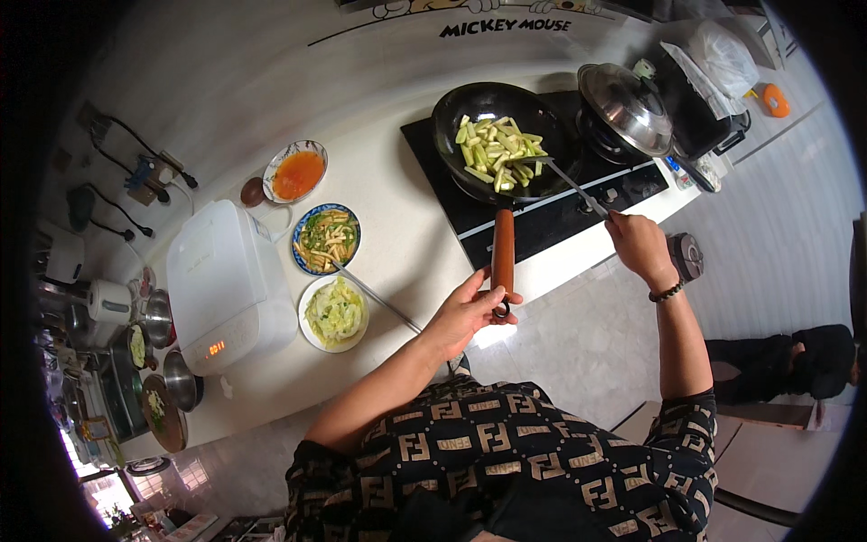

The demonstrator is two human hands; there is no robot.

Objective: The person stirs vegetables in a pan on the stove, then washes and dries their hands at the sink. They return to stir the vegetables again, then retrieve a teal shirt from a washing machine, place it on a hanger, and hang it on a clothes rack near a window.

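A black wok [474, 101] sits on the hob, holding cut pale green vegetable strips [494, 146]. My left hand [467, 311] grips the end of its wooden handle [502, 251]. In my right hand [640, 247] is the handle of a metal spatula [579, 190], whose blade rests among the strips at the wok's right side. Left of the hob stand a patterned bowl of orange-red liquid [298, 174], a blue-rimmed plate of mixed strips [327, 240] with a long metal utensil [379, 301] lying across it, and a white plate of chopped greens [335, 315].
A lidded metal pan [626, 112] occupies the hob's right side. A white countertop appliance [220, 271] with a lit display stands at the left, near a brown egg-shaped object [252, 192]. Farther left are metal bowls [179, 383] and a round chopping board [162, 417] by the sink.
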